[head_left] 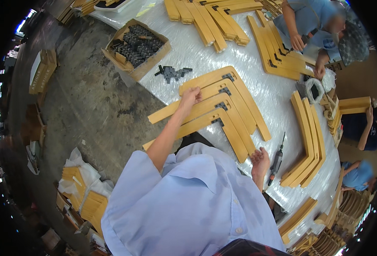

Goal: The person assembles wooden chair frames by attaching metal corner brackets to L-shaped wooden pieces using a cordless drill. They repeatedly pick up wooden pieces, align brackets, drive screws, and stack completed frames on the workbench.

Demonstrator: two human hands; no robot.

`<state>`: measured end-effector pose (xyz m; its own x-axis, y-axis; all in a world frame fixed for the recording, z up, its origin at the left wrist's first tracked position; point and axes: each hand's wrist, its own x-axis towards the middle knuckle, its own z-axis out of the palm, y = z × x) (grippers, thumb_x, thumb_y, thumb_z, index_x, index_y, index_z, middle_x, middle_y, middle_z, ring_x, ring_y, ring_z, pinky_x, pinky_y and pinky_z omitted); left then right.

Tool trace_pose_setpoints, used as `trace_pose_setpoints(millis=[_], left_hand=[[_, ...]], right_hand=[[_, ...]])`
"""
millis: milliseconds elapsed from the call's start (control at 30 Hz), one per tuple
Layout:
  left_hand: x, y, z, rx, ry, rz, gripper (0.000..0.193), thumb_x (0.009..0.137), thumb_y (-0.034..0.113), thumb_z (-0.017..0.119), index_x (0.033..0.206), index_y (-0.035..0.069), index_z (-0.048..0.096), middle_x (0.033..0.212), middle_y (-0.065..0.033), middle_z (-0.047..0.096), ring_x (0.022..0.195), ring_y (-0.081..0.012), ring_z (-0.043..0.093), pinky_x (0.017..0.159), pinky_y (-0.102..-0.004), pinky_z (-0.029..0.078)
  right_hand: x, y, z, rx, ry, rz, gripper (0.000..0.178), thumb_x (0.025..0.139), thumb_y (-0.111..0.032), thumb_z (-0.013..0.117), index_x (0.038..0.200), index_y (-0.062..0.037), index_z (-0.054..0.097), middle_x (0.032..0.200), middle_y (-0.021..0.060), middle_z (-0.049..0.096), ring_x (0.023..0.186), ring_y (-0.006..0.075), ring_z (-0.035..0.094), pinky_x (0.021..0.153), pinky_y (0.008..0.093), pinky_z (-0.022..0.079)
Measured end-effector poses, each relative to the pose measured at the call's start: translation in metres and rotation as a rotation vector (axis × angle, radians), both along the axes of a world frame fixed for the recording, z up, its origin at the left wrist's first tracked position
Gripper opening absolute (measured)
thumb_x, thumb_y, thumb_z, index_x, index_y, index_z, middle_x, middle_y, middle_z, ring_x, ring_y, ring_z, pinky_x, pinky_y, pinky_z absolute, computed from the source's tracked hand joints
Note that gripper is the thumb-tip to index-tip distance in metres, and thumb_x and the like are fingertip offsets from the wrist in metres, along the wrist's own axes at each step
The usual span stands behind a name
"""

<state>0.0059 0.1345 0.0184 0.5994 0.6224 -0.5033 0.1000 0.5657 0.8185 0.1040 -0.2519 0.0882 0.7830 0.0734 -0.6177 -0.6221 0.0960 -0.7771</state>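
Several L-shaped wooden frame pieces [239, 104] lie nested in front of me at the table's near edge, their long arms reaching out over the floor. Dark metal corner brackets [225, 91] sit at their bends. My left hand [191, 96] is closed on the arm of one of the middle pieces. At the lower end of another piece's leg is my right hand [260, 162], its fingers apart and the fingertips beside the wood. Just right of that hand, a power screwdriver [276, 162] with a long bit lies on the table.
Loose brackets [171, 73] lie beside a cardboard box [165, 50] full of them. More frame pieces [310, 141] rest at the right, others [209, 25] at the far side. The table [278, 96] is wrapped in plastic film. Across it, a co-worker's hand [298, 42] holds a driver.
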Motion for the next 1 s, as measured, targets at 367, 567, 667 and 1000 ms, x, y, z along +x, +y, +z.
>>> trace_pose_setpoints(millis=[367, 567, 667, 1000], left_hand=[[0.048, 0.189, -0.071, 0.953, 0.621, -0.23, 0.037, 0.085, 0.03, 0.069, 0.107, 0.002, 0.07, 0.11, -0.0243, 0.068, 0.108, -0.0376, 0.064, 0.096, -0.0438, 0.049], [0.056, 0.197, -0.059, 1.14, 0.631, -0.452, 0.043, 0.084, 0.027, 0.07, 0.119, 0.002, 0.066, 0.114, -0.0242, 0.066, 0.11, -0.0393, 0.061, 0.1, -0.0455, 0.046], [0.042, 0.185, -0.054, 1.29, 0.559, -0.285, 0.039, 0.085, 0.025, 0.07, 0.115, 0.001, 0.066, 0.114, -0.0232, 0.065, 0.108, -0.0391, 0.06, 0.102, -0.0468, 0.042], [-0.107, 0.01, -0.006, 0.956, 0.513, -0.271, 0.031, 0.086, 0.019, 0.071, 0.108, -0.003, 0.068, 0.101, -0.0211, 0.071, 0.096, -0.0339, 0.068, 0.085, -0.0412, 0.053]], right_hand=[[-0.058, 0.005, -0.004, -0.229, -0.132, 0.112, 0.019, 0.092, -0.02, 0.068, 0.1, -0.0036, 0.065, 0.082, 0.0073, 0.067, 0.064, 0.0145, 0.064, 0.059, 0.0278, 0.052], [-0.073, 0.004, 0.001, -0.316, -0.131, 0.098, 0.022, 0.091, -0.021, 0.069, 0.102, -0.0026, 0.065, 0.084, 0.0062, 0.067, 0.066, 0.013, 0.064, 0.06, 0.026, 0.051], [-0.069, 0.009, -0.004, -0.3, -0.178, 0.16, 0.025, 0.089, -0.02, 0.07, 0.105, -0.0006, 0.066, 0.084, 0.0052, 0.067, 0.066, 0.0122, 0.063, 0.061, 0.0254, 0.05], [-0.004, 0.0, -0.038, -0.954, -0.702, 0.577, 0.039, 0.077, -0.019, 0.075, 0.109, 0.0006, 0.066, 0.09, 0.0167, 0.066, 0.084, 0.0279, 0.064, 0.078, 0.0388, 0.053]])
